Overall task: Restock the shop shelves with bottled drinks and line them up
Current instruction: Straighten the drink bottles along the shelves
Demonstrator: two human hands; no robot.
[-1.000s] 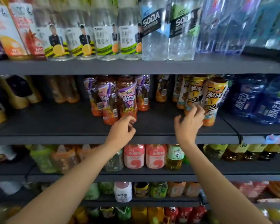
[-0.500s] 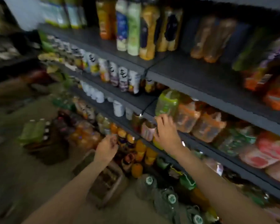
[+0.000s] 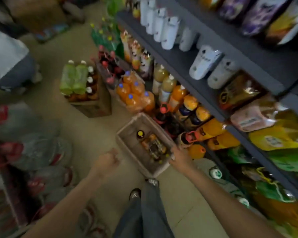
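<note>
Cardboard box [image 3: 127,134] of bottles [image 3: 153,145] between both hands, below.

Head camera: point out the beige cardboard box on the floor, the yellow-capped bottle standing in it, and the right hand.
Beige cardboard box [image 3: 127,133], head view: bare left inner wall.
Yellow-capped bottle [image 3: 140,133], head view: top of its cap.
Right hand [image 3: 179,156], head view: back of the hand, at the box's right edge.

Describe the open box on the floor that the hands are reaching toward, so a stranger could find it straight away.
Start at the dark shelving on the right and drop to the floor at its foot. The pale open box sits there, between the left hand and right hand. Unlike the brown crate farther back, packed with green bottles, it holds only a few small bottles.
</note>
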